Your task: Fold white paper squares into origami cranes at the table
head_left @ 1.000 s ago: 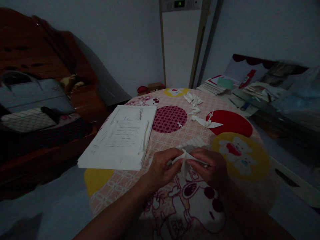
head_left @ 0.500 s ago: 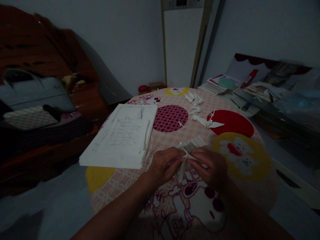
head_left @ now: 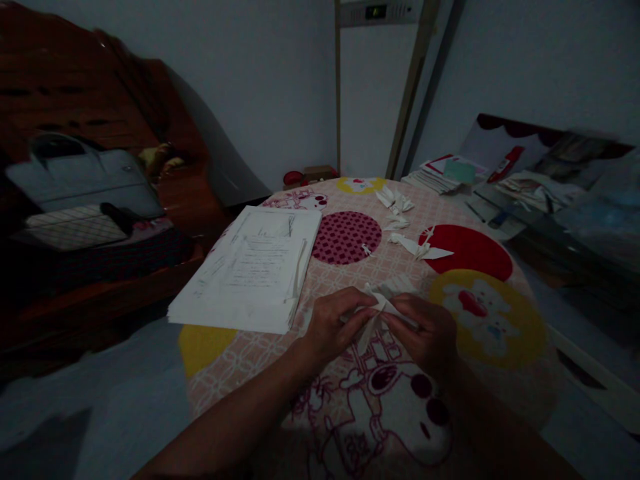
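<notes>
Between both hands, above the table, is a small piece of folded white paper (head_left: 382, 304) with pointed flaps. My left hand (head_left: 340, 320) pinches its left side between thumb and fingers. My right hand (head_left: 425, 330) grips the right side the same way, and the fingertips of both hands nearly meet. One flap hangs down below the fingers; parts of the paper are hidden behind them. Beyond the hands lies a folded paper crane (head_left: 434, 253), partly on the red circle of the cloth. Several more folded white paper pieces (head_left: 394, 199) lie farther back.
A stack of printed paper sheets (head_left: 240, 267) lies on the left of the round table with its patterned cloth (head_left: 270, 350). A tiny white folded piece (head_left: 367, 250) sits near the purple circle. Papers (head_left: 435, 181) and a glass-topped surface stand at right, a wooden seat with bags (head_left: 90, 175) at left.
The view has shifted slightly, so the scene sits a little farther right. My fingers have moved a little on the folded paper, and its upper flap now shows wider between them.
</notes>
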Demonstrator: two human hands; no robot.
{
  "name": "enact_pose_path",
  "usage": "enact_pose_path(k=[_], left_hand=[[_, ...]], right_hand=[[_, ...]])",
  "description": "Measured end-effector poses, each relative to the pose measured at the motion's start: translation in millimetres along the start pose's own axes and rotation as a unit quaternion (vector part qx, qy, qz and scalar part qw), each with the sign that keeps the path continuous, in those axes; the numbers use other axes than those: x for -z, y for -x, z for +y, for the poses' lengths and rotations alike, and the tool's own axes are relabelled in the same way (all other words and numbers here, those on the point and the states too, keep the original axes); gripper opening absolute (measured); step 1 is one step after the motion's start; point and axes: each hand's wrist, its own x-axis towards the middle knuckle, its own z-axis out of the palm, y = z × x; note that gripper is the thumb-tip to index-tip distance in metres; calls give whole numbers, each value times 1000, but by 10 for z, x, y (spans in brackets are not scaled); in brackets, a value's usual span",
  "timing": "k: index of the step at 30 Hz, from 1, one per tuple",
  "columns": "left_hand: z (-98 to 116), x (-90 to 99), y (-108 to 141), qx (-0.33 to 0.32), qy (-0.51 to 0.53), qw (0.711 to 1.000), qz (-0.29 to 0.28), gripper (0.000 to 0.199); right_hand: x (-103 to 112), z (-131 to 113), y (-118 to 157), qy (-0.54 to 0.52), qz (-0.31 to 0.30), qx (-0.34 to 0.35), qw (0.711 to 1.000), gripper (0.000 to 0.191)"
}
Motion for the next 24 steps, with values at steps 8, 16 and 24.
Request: enact_pose_path(k=[8,16,24], left_hand=[[-74,-6,-29,40,25,999,-5,13],[-250,-46,-58,128,89,988,-12,22],[-349,-62,-209,139,134,981,32,33]], right_hand=[[-62,141,45,0,1,-1,1000,7],[-168,216,36,31,-20,-48,998,12],[-163,250,-172,1,0,-64,998,17]])
